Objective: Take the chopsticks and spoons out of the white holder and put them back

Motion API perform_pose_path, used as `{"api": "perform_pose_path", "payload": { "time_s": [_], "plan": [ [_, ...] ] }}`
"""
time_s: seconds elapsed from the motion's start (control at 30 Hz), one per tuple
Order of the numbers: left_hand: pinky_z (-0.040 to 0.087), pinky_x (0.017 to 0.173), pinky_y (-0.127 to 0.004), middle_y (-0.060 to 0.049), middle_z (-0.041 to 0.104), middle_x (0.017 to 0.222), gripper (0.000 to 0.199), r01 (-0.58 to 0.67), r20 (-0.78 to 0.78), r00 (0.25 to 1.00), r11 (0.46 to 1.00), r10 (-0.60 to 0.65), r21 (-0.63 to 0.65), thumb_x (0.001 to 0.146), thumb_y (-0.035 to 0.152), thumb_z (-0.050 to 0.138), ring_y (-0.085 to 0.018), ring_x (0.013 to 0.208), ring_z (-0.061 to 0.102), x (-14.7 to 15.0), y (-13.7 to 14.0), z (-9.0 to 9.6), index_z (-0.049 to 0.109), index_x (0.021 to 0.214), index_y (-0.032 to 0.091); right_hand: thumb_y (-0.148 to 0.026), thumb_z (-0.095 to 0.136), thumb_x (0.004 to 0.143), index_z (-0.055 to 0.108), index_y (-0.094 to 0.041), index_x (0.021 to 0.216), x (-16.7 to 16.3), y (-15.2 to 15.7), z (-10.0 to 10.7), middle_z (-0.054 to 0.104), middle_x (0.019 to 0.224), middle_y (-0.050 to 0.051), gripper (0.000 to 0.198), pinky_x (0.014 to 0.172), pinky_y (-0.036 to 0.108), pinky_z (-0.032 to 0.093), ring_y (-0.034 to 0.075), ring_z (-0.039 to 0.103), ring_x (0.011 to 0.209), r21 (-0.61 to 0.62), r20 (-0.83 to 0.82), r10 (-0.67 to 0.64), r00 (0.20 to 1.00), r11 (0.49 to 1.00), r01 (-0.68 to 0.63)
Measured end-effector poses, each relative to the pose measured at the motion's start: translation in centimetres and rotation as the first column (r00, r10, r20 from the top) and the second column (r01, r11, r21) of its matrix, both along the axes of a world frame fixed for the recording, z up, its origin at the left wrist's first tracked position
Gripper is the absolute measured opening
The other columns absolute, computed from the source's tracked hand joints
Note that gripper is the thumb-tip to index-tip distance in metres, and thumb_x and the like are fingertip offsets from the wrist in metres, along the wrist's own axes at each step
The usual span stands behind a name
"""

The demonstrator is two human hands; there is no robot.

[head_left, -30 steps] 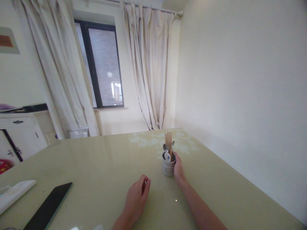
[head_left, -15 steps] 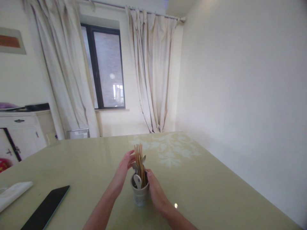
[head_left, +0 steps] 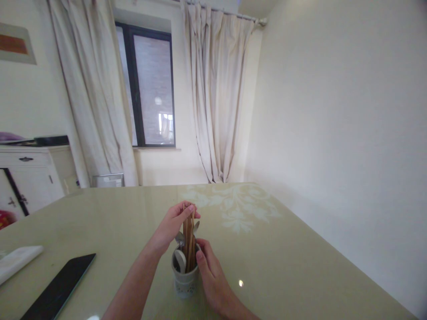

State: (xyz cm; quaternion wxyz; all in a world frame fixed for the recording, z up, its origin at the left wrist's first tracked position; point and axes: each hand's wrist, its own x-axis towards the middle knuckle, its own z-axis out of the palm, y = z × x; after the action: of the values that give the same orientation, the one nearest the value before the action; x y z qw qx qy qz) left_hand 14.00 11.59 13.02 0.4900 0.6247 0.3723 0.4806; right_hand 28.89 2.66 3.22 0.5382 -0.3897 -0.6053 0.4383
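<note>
A pale utensil holder (head_left: 185,286) stands upright on the table, with chopsticks (head_left: 189,249) and several spoons inside it. My left hand (head_left: 175,220) is closed around the upper ends of the chopsticks, thumb across the front. On the holder's right side, my right hand (head_left: 210,269) grips the rim, its thumb on the near side and fingers behind. A white spoon (head_left: 180,261) leans at the front left of the holder. Metal spoons (head_left: 196,228) stick out beside the chopsticks.
A dark flat tablet-like slab (head_left: 62,284) lies at the left on the greenish table (head_left: 287,266). Beyond it rests a white flat object (head_left: 20,262). The right wall (head_left: 340,133) borders the table; a white cabinet (head_left: 30,169) and curtains (head_left: 220,89) stand behind.
My left hand has moved from beside the chopsticks to close on their tops. The holder appears slightly further left and lower in view. My right hand has stayed at its rim.
</note>
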Motion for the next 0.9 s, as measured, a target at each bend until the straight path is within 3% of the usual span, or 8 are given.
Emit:
{"api": "perform_pose_path", "payload": {
  "time_s": [0.27, 0.37, 0.47, 0.67, 0.9],
  "plan": [
    [0.054, 0.083, -0.033, -0.008, 0.079, 0.088, 0.034, 0.013, -0.025, 1.0, 1.0, -0.013, 0.007, 0.084, 0.053, 0.075, -0.024, 0.089, 0.07, -0.7, -0.3, 0.7, 0.078, 0.089, 0.019, -0.069, 0.05, 0.1, 0.052, -0.024, 0.142, 0.4, 0.4, -0.9, 0.064, 0.137, 0.013, 0.062, 0.111, 0.045, 0.045, 0.029, 0.058, 0.13, 0.081, 0.015, -0.014, 1.0, 0.997, 0.013],
    [0.054, 0.085, -0.032, -0.009, 0.08, 0.096, 0.035, 0.003, -0.041, 0.999, 0.999, -0.001, 0.049, 0.086, 0.053, 0.072, -0.024, 0.094, 0.07, -0.7, -0.5, 1.0, 0.079, 0.082, 0.02, -0.069, 0.061, 0.095, 0.051, -0.025, 0.145, 0.4, 0.2, -0.7, 0.065, 0.137, 0.014, 0.067, 0.111, 0.046, 0.044, 0.031, 0.06, 0.127, 0.155, 0.02, 0.027, 0.999, 0.988, -0.03],
    [0.054, 0.087, -0.032, -0.009, 0.08, 0.097, 0.035, 0.013, -0.039, 0.999, 0.999, -0.011, 0.047, 0.087, 0.053, 0.071, -0.023, 0.094, 0.071, -0.6, -0.5, 1.3, 0.08, 0.087, 0.02, -0.067, 0.067, 0.092, 0.053, -0.023, 0.143, 0.3, 0.1, -0.4, 0.067, 0.132, 0.013, 0.068, 0.107, 0.045, 0.046, 0.031, 0.062, 0.121, 0.174, 0.025, 0.022, 0.999, 0.984, -0.026],
    [0.055, 0.096, -0.037, -0.011, 0.082, 0.098, 0.038, 0.049, 0.061, 0.997, 0.998, -0.051, 0.032, 0.086, 0.054, 0.075, -0.025, 0.097, 0.075, -0.4, -0.8, 2.2, 0.078, 0.095, 0.017, -0.066, 0.066, 0.092, 0.055, -0.023, 0.14, 0.2, 0.4, -0.6, 0.07, 0.126, 0.013, 0.065, 0.101, 0.047, 0.047, 0.03, 0.064, 0.113, 0.151, 0.017, -0.025, 1.0, 0.988, 0.022],
    [0.058, 0.094, -0.037, -0.011, 0.081, 0.099, 0.038, -0.057, 0.207, 0.978, 0.996, 0.041, 0.07, 0.086, 0.053, 0.077, -0.023, 0.096, 0.076, -1.1, -2.3, 4.3, 0.077, 0.097, 0.017, -0.062, 0.071, 0.09, 0.055, -0.025, 0.139, 0.2, 0.4, -0.9, 0.07, 0.125, 0.013, 0.063, 0.102, 0.049, 0.047, 0.031, 0.064, 0.113, 0.148, 0.018, -0.055, 0.998, 0.988, 0.052]
  ]
}}
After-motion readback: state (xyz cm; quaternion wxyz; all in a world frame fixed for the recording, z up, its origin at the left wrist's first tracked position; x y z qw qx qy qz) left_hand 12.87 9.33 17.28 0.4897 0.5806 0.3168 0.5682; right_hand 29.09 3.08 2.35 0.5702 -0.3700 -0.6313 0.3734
